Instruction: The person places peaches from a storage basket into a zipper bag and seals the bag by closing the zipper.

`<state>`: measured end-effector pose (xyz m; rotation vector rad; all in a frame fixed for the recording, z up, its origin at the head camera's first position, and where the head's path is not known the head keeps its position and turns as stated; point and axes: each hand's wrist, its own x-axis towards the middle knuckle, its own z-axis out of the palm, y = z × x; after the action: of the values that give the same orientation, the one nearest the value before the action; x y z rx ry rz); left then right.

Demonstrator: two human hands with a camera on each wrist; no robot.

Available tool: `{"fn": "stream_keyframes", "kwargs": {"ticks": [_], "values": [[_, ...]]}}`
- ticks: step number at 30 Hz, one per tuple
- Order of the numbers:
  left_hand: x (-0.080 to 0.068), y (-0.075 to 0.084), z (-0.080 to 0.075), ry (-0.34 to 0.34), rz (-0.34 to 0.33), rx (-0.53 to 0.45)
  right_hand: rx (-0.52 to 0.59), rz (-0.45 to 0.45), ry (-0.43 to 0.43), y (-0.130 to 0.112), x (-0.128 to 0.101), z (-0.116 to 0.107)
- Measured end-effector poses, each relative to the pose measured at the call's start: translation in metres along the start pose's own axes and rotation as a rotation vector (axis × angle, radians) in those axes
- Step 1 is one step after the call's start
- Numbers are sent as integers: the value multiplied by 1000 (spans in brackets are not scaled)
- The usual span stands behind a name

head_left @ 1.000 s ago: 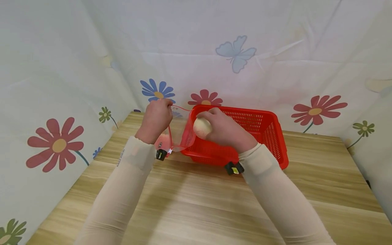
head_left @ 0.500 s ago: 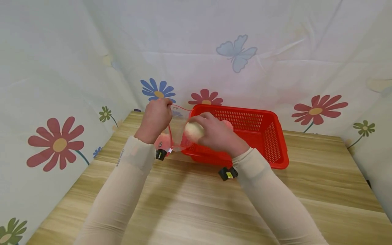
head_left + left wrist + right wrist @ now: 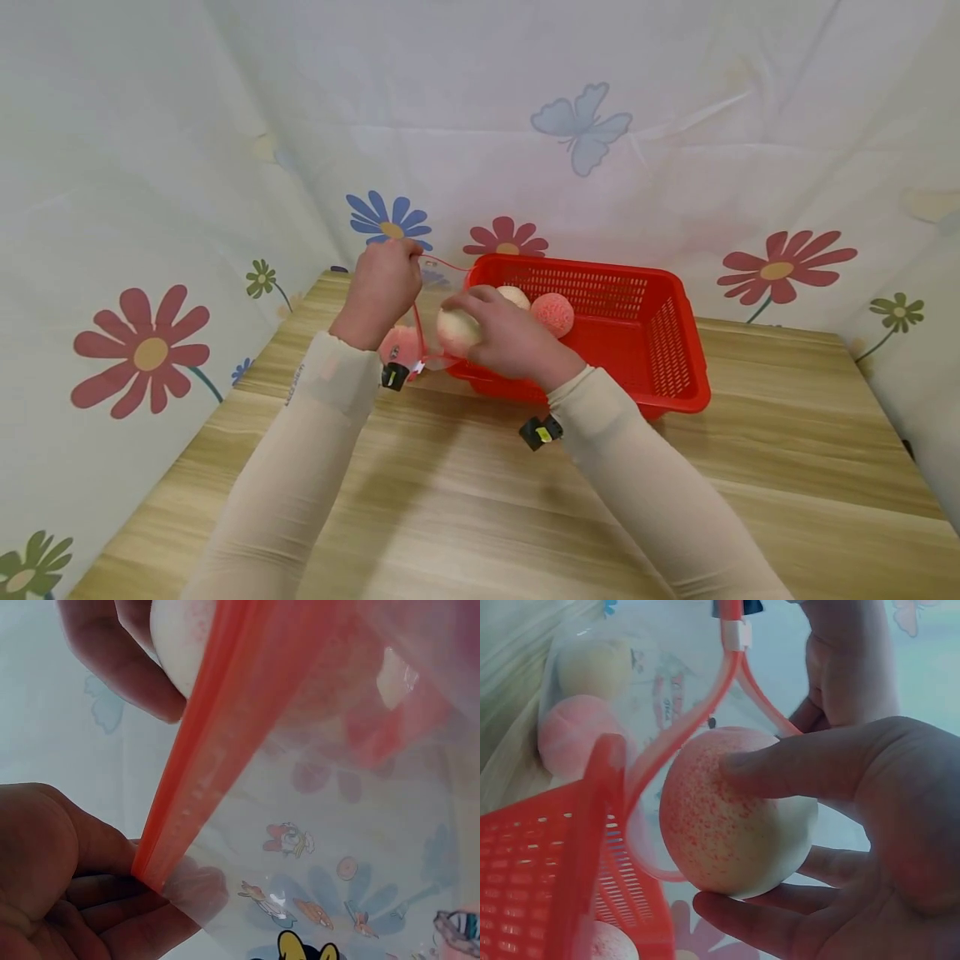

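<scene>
1. The right hand [image 3: 517, 337] grips a pale peach [image 3: 457, 331] speckled with pink, thumb curled over its top and fingers cupped beneath it, as the right wrist view shows [image 3: 735, 821].
2. The peach sits just at the left outer corner of the red plastic basket [image 3: 675, 350], at the open mouth of a clear zip bag [image 3: 431, 312].
3. The left hand [image 3: 382, 292], to the left of the basket, pinches the bag's red zip strip [image 3: 202, 757] between thumb and curled fingers, holding the mouth open.
4. The bag is printed with cartoon figures [image 3: 289, 840]. Through its film, the right wrist view shows two fruits already inside: a pinkish one [image 3: 574, 742] and a yellowish one [image 3: 596, 667] above it.
5. Inside the basket, near its left wall, lie a pink peach [image 3: 552, 314] and a paler one [image 3: 514, 295], partly hidden behind the right hand.
6. The basket's left wall stands right beside the bag's mouth, its red rim [image 3: 604, 761] close under the held peach.
7. The basket rests on a wooden table [image 3: 480, 500], backed by a flower-printed cloth [image 3: 585, 133].
</scene>
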<state>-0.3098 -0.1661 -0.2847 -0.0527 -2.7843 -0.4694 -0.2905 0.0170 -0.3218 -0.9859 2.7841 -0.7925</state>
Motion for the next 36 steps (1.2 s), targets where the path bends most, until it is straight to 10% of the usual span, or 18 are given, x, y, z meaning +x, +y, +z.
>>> {"fn": "stream_keyframes", "kwargs": {"ticks": [36], "values": [[-3, -2, -3, 20, 25, 25, -96, -159, 5, -8, 3, 13]]}}
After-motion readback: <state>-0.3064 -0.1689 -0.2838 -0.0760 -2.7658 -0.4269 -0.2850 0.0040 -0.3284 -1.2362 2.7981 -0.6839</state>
